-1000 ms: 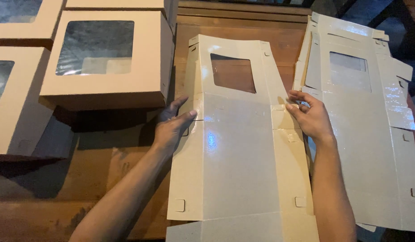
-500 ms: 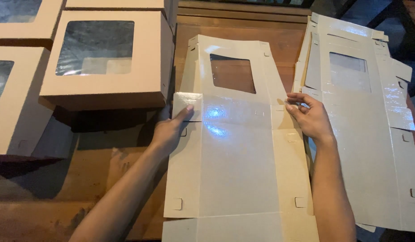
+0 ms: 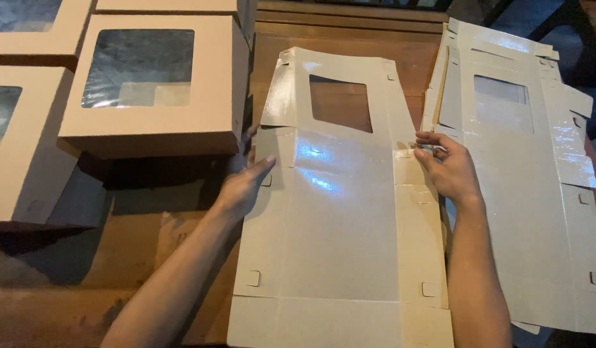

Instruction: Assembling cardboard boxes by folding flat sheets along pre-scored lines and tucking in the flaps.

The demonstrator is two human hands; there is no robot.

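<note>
1. A flat, unfolded cream cardboard box blank with a square window cut-out (image 3: 340, 193) lies lengthwise on the brown wooden table (image 3: 137, 270), directly in front of the person, its glossy inner face up and catching the light in bright patches.
2. The left hand (image 3: 243, 187) rests at the blank's left edge, fingers loosely extended and touching the side flap near a crease; it seems placed there to steady or lift that flap rather than to grip it.
3. The right hand (image 3: 449, 171) sits at the opposite edge, its fingertips pinched narrow on a small side tab, as if to bend it along the scored line.
4. With both hands level across the sheet, the blank is braced from either side at the same fold.
5. To the right, just beside it, a stack of similar flat glossy cream box blanks (image 3: 523, 161) lies fanned slightly, edges uneven.
6. To the left stand several assembled cream cardboard boxes with clear film windows (image 3: 153, 84), matte outside, square and crisp-cornered, set close together.
7. Small notched slots and locking tabs show near the blank's lower corners.
</note>
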